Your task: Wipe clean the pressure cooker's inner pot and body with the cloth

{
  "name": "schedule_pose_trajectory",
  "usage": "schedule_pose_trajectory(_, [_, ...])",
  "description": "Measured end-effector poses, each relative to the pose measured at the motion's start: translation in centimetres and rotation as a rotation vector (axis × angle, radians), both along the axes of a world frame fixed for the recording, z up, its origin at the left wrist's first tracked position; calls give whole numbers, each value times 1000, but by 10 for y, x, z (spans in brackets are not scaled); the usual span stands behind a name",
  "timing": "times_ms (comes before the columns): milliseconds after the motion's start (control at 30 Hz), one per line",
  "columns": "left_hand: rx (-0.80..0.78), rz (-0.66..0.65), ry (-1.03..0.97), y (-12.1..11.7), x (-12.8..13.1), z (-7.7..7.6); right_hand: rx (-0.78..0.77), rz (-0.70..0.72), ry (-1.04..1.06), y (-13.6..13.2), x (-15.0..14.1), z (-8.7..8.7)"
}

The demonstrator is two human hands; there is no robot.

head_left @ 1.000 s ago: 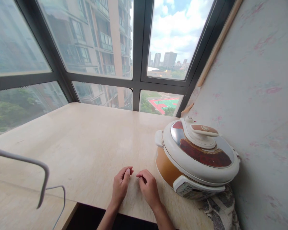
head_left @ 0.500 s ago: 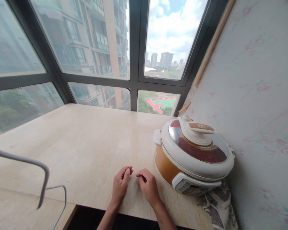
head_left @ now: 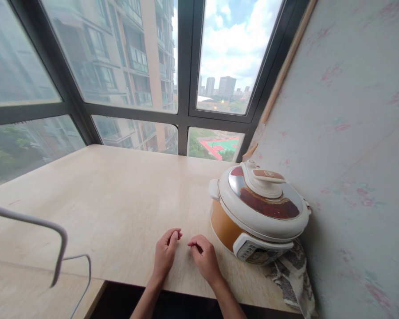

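My left hand point(head_left: 166, 250) rests at the front of the pale, marble-patterned countertop point(head_left: 119, 199), its fingers curled in and nothing seen in them. A small gap to the right, my right hand point(head_left: 205, 259) lies in the same way, loosely closed with no object showing. Just beyond it on the right stands a white and golden-brown electric pressure cooker point(head_left: 225, 225) with its lid on. Its control panel faces the front edge. Neither hand touches the cooker.
A crumpled patterned cloth point(head_left: 295, 277) lies partly under the cooker's front right side. Grey bent rods or cables point(head_left: 62, 241) cross the lower left. Dark-framed windows point(head_left: 183, 88) close off the back, and a flowered wall point(head_left: 346, 155) rises on the right.
The view has turned slightly, so the cooker, cloth and wall sit further left in the picture. Both hands keep nearly the same place and curled shape.
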State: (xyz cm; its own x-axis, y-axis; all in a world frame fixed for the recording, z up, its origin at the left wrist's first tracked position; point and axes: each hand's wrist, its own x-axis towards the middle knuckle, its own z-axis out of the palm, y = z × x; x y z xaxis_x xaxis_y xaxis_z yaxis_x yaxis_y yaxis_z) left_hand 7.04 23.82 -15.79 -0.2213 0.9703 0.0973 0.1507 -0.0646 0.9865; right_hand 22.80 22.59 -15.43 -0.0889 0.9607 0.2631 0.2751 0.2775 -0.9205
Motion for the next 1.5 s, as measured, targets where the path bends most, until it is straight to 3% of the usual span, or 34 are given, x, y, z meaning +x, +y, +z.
schedule_pose_trajectory(133, [7, -9, 8, -1, -1, 1, -7, -2, 18, -15, 8, 2])
schedule_pose_trajectory(267, [10, -11, 7, -3, -1, 4, -111, -2, 162, -45, 27, 4])
schedule_pose_trajectory(400, [-5, -25, 6, -5, -1, 6, -242, 86, 285, -83, 67, 12])
schedule_pose_trajectory(500, [-12, -33, -9, -7, -2, 6, -194, 56, 251, -104, 112, 23])
schedule_pose_trajectory(567, [-20, -34, -27, -8, -2, 6, -172, -44, 214, -112, 145, 34])
schedule_pose_trajectory(700, [-51, -17, -82, -10, 1, 8, -23, -576, 337, -114, 199, 63])
schedule_pose_trajectory(767, [-67, -22, -128, -13, 7, 14, 1, -714, 382, -109, 215, 80])
schedule_pose_trajectory(867, [-81, -82, -223, -18, 23, 37, 11, -719, 407, -94, 225, 103])
schedule_pose_trajectory(967, [-83, -176, -354, -17, 44, 77, -32, -681, 528, -72, 226, 119])
schedule_pose_trajectory(1067, [-116, -315, -496, -6, 64, 120, -39, -647, 682, -46, 227, 130])
schedule_pose_trajectory(1167, [-186, -374, -555, 15, 80, 151, -26, -542, 713, -22, 231, 138])
schedule_pose_trajectory(1300, [-244, -335, -535, 43, 94, 169, -59, -555, 764, 1, 237, 137])
schedule_pose_trajectory(1500, [-284, -244, -578, 50, 112, 170, -110, -608, 816, 7, 245, 130])
